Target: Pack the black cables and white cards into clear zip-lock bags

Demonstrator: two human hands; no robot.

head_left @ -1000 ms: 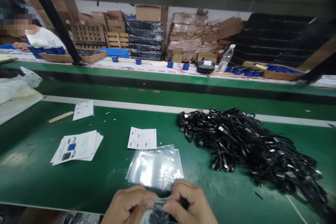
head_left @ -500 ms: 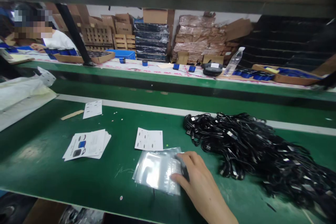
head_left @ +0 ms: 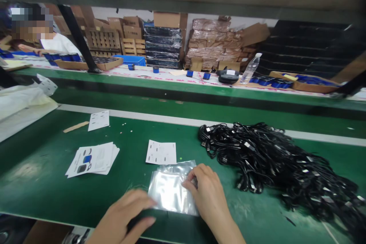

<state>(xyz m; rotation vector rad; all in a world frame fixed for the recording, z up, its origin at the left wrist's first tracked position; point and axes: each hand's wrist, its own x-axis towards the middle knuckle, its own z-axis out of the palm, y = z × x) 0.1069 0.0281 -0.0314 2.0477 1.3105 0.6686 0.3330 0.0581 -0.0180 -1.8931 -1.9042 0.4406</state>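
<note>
Green workbench (head_left: 57, 183), stacked cardboard boxes (head_left: 167, 19) behind

Two hands, left (head_left: 126, 217) and right (head_left: 210, 196). One stack of clear bags (head_left: 171, 188). Two sticker sheets (head_left: 161, 153) (head_left: 98, 120). One stack of printed leaflets (head_left: 93, 159). One heap of black cables (head_left: 274, 164), too tangled to count. One wooden stick (head_left: 76, 126). One water bottle (head_left: 248, 70).

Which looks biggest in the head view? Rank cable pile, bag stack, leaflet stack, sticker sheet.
1. cable pile, by far the largest
2. bag stack and leaflet stack: look alike, and hands cover part of the bags, so unranked
3. sticker sheet, smallest
</note>
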